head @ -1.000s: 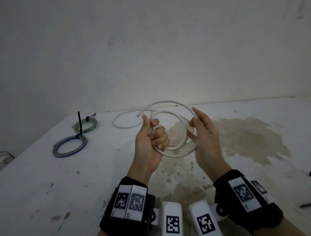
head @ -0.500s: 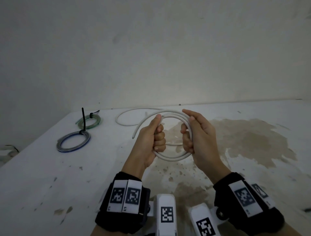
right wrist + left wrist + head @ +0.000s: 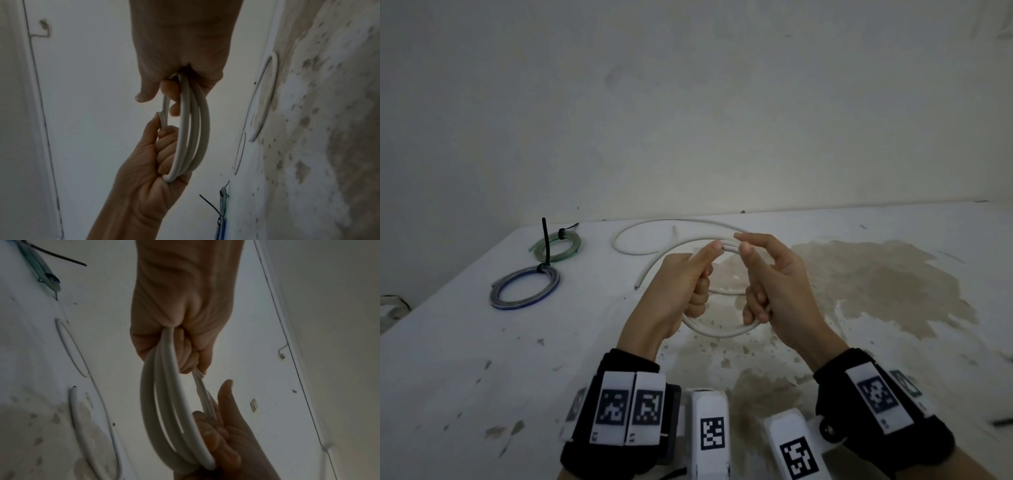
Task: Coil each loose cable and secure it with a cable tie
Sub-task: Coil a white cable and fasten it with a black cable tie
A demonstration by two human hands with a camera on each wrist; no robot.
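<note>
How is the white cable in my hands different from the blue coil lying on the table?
The white cable is held off the table by the left hand and right hand; the blue coil lies flat on the table. The white cable has no tie and one end trails loose; the blue coil is bound by a black cable tie. The white cable looks thicker. Both are wound into round loops.

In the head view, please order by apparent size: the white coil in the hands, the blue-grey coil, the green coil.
1. White coil, held by both hands; nearest the camera, so partly perspective.
2. Blue-grey coil.
3. Green coil, farthest; its true size may equal the blue-grey coil's.
</note>
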